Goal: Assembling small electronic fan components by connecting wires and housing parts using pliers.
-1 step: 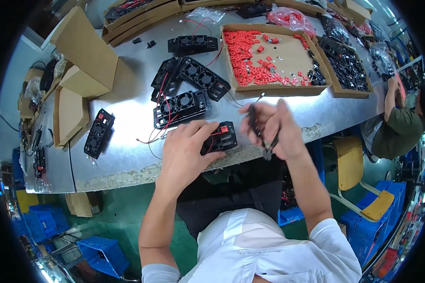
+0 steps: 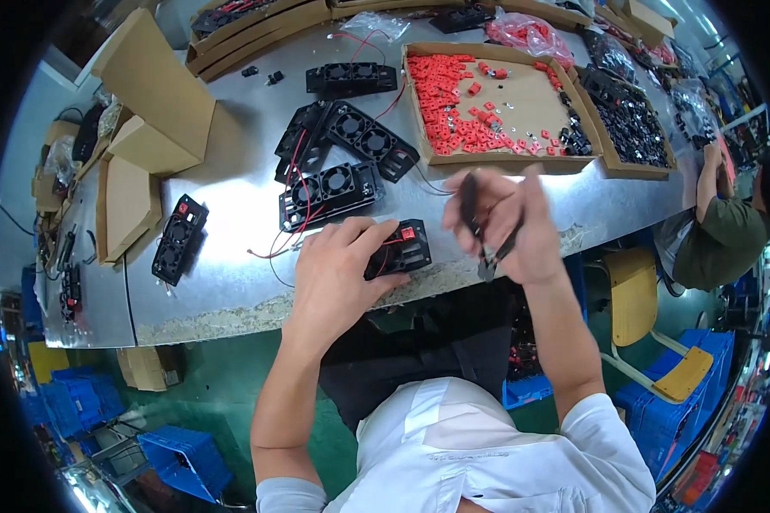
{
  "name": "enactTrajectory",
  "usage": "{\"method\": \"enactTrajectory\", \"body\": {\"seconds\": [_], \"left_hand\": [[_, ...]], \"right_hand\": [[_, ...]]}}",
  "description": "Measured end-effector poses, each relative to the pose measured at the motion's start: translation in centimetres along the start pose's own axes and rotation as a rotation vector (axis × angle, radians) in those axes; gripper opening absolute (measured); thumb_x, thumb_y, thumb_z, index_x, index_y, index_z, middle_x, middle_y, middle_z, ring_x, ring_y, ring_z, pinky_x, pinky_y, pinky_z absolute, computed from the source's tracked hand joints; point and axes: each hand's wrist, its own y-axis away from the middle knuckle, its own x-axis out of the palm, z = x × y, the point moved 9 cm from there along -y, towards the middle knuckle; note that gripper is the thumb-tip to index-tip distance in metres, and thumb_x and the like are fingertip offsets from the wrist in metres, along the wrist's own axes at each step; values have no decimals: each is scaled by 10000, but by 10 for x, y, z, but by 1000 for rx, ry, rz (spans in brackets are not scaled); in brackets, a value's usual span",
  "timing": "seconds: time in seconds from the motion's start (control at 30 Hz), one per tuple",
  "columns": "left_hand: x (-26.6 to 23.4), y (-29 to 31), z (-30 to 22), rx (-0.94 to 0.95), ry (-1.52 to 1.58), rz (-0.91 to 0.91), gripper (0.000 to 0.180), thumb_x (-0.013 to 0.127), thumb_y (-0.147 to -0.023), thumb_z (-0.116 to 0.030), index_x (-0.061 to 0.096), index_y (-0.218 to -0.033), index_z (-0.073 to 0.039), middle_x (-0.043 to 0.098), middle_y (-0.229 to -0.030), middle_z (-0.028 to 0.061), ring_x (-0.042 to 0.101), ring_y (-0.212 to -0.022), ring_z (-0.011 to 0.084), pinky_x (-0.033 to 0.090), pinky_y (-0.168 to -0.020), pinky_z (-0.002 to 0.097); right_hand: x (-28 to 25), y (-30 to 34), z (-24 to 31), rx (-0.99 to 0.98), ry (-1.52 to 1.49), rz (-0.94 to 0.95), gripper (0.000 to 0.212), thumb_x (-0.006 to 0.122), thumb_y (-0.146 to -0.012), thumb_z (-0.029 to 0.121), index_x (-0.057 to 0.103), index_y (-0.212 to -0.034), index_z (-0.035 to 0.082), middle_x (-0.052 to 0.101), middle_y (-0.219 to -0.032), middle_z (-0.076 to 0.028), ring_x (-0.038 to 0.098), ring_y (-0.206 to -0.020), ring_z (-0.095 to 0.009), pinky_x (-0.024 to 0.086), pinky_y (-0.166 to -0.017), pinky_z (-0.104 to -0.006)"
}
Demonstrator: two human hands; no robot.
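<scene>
My left hand (image 2: 338, 269) is closed over a black twin-fan unit (image 2: 413, 252) at the table's front edge. A small red connector (image 2: 408, 232) sits in that unit's right end; the fingers hide most of the rest. Off to its right, my right hand (image 2: 522, 227) holds small pliers (image 2: 488, 263) with dark handles, their jaws pointing down towards me and touching nothing. That hand is slightly blurred. Just beyond my left hand lies another black twin-fan unit (image 2: 334, 192) with red and black wires, and one more (image 2: 370, 132) leans behind it.
A cardboard tray (image 2: 505, 160) of red connector parts stands at the back right, beside a box (image 2: 629, 128) of black parts. One fan unit (image 2: 180, 239) lies at the left near an open carton (image 2: 158, 94). A co-worker (image 2: 731, 209) sits at far right, past a wooden chair (image 2: 633, 282).
My right hand has shifted a little to the right with the pliers. The left hand and the fan unit under it stay in place.
</scene>
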Motion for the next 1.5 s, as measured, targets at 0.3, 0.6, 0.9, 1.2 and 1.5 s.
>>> {"method": "enactTrajectory", "body": {"seconds": [0.3,0.6,0.9,1.2,1.5], "left_hand": [[2,-3,3,11,3,16,576,858,-603,-207,675,-1134,-80,658,-1023,98,629,-888,315,502,-776,399],[5,-4,4,10,21,26,580,853,-592,-238,674,-1120,-78,651,-1011,87,626,-883,305,503,-765,400],[13,-1,15,-67,12,119,620,827,-655,-329,639,-1219,-153,617,-1100,32,588,-982,259,441,-834,399],[12,-1,12,-64,-7,125,625,826,-653,-328,636,-1221,-152,614,-1105,31,585,-976,262,438,-833,400],[13,-1,9,-26,-15,106,623,832,-647,-317,637,-1215,-150,605,-1082,32,588,-964,259,439,-812,396]], "right_hand": [[38,-28,43,-427,-208,-44,760,277,-914,740,568,-975,41,526,-692,-113,454,-532,-204,357,-528,-343],[39,-34,34,-451,-274,10,712,335,-921,676,566,-996,7,555,-715,-105,490,-588,-161,390,-534,-271],[45,-38,28,-420,-150,-18,777,294,-906,754,533,-967,18,511,-704,-124,437,-546,-195,358,-522,-325],[44,-39,24,-427,-136,2,771,321,-900,757,532,-980,20,505,-715,-120,451,-566,-189,370,-526,-318],[41,-29,23,-498,-110,-15,756,338,-911,737,531,-1015,13,519,-749,-118,473,-596,-182,380,-525,-293]]}}
